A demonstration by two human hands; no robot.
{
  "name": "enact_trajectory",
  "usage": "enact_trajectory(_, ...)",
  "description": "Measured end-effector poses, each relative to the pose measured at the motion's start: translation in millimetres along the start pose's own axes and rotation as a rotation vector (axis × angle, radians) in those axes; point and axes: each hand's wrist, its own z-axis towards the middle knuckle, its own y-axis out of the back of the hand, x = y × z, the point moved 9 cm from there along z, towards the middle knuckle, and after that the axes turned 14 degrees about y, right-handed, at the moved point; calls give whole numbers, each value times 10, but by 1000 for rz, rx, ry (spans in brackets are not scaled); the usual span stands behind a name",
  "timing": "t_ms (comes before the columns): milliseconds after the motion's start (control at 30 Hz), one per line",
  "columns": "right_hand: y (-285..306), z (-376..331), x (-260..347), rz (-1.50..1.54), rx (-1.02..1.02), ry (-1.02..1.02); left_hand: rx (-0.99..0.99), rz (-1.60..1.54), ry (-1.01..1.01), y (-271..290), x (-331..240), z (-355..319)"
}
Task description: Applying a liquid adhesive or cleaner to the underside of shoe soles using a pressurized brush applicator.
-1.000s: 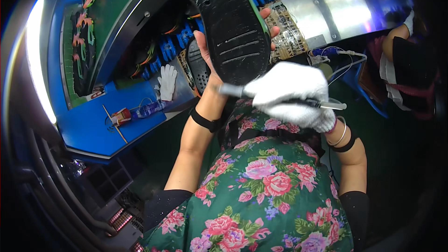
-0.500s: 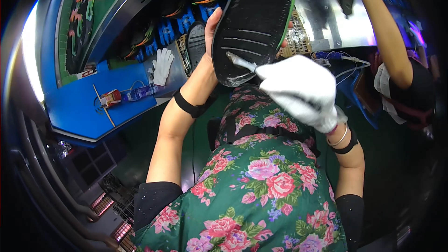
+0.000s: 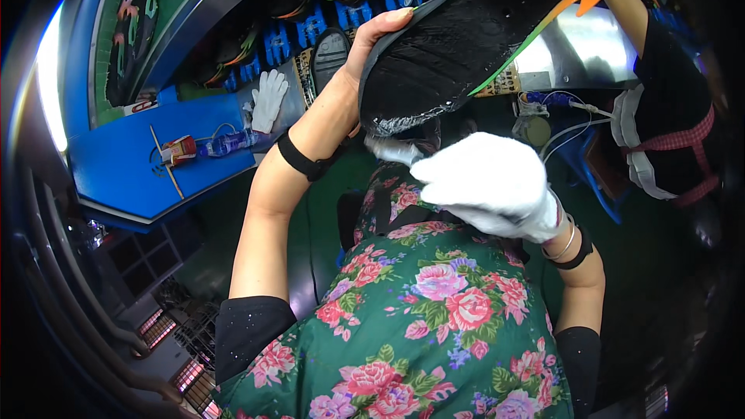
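Note:
A large black shoe sole [image 3: 446,58] with green and orange edging is held up at a slant in front of me. My bare left hand [image 3: 374,40] grips its left edge, thumb on the rim and the other fingers hidden behind. Wet, whitish streaks shine along the sole's lower end. A white knitted glove covers my right hand [image 3: 489,182], closed round the handle of a brush [image 3: 394,150]. The brush's pale, motion-blurred tip is just below the sole's lower rim; whether it touches I cannot tell.
A conveyor line with several shoe parts on blue holders [image 3: 310,27] runs behind. On the blue side table [image 3: 116,171] lie a bottle [image 3: 229,143], a red container [image 3: 180,150] and a stick. A white glove [image 3: 269,101] lies beside it. Another person [image 3: 675,101] works at the right.
The sole has tilted, its upper end swinging right. The brush has moved off the sole's face to below its lower rim. The other person's gloved hand has gone out of sight.

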Motion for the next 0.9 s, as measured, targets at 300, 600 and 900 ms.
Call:
enact_trajectory(300, 97, -270, -487, 391, -398, -407, 60, -140, -4, 227, 234, 118)
enact_trajectory(600, 898, 28, -709, -491, -353, -126, 239, -307, 116, -60, 946, -31)
enact_trajectory(900, 533, -343, -703, 465, -769, -443, 398, 41, -360, -314, -214, -907)
